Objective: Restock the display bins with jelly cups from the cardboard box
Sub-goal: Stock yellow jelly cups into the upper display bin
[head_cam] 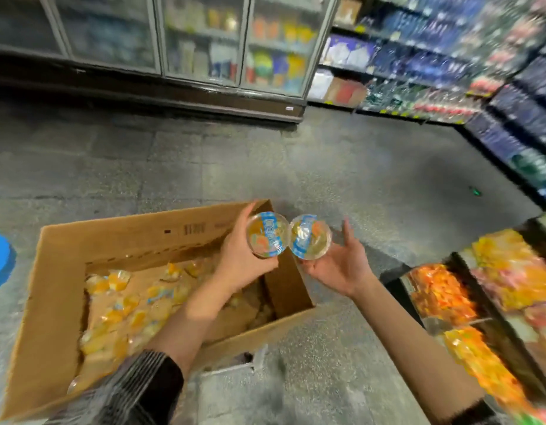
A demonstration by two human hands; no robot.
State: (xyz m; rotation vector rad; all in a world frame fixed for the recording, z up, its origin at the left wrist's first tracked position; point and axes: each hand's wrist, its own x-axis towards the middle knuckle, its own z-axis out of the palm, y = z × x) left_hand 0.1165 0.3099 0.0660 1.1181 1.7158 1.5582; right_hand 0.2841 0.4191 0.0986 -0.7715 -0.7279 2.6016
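From the head camera, two jelly cups are lifted clear of everything else, side by side and touching at their rims above the far right corner of the cardboard box (66,271). The left jelly cup (267,234) shows its foil lid with a blue edge and orange fruit inside; the left hand (241,265) grips it, fingers curled round its side with the thumb along the far edge. The right jelly cup (310,237) rests on the right hand (339,265), which lies palm up, fingers spread and only loosely bent beneath it, thumb standing free to the right.

One box stands open on the floor (327,167), and many more cups (118,311) lie loose across its bottom, too blurred to count. At the right edge are the display bins (461,262), at least three compartments showing, heaped with orange and yellow packs (440,289). Both forearms are bare, with dark sleeves (142,384) pushed up near the elbows. Beyond stand glass-door coolers (204,41) and shelves of bottles (434,50), all blurred.
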